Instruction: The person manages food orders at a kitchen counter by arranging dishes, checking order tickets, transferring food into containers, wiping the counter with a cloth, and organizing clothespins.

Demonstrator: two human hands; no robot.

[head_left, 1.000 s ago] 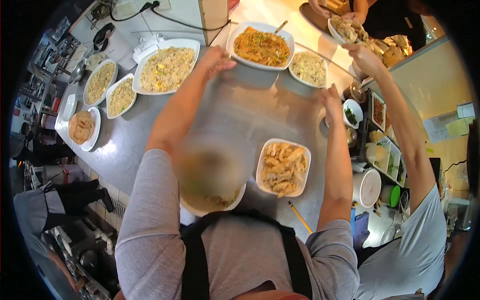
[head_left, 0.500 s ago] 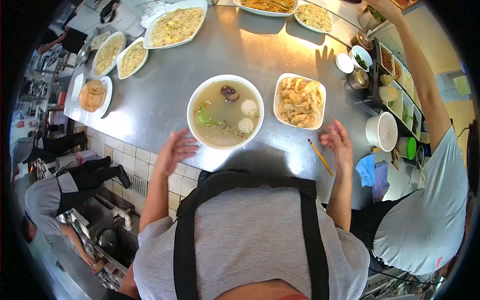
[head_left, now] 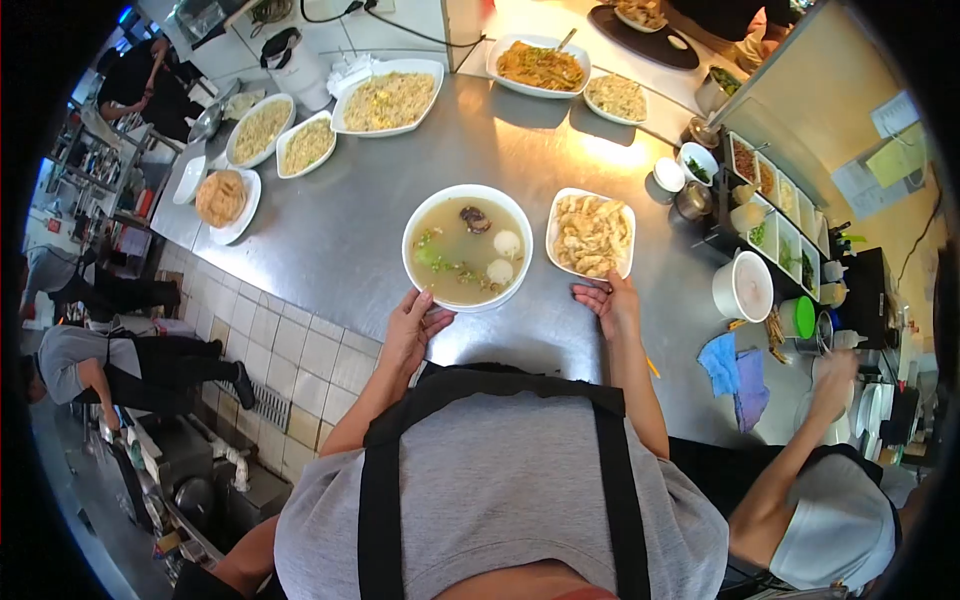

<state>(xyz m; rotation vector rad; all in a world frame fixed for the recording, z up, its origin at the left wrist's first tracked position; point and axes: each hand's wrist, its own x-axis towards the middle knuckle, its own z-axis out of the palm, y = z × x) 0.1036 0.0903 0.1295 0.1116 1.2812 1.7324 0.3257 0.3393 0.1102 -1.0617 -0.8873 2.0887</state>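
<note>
A white round bowl of cloudy soup (head_left: 466, 305) rests on the steel counter before me, with two pale balls, a dark piece and green bits in it. My left hand (head_left: 412, 328) is at its near left edge, thumb on the rim and fingers curled low against the side. To the right stands a white squarish dish (head_left: 552, 262) heaped with golden fried pieces (head_left: 592, 232). My right hand (head_left: 612, 303) grips its near edge, thumb up at the rim, fingers below. A yellow pencil (head_left: 653, 368) shows beside my right forearm, mostly hidden.
Several plates of fried rice (head_left: 388, 102) and a noodle dish (head_left: 540, 68) line the counter's far side. A round golden item (head_left: 221, 199) sits on a plate at left. Ingredient trays (head_left: 785, 240), a white tub (head_left: 742, 287) and cloths (head_left: 718, 364) are right, near a co-worker's arm (head_left: 800, 430).
Both hands have moved in from apart: the left to the soup bowl, the right to the fried-food dish. The co-worker's raised arm at right has come down. The view has shifted.
</note>
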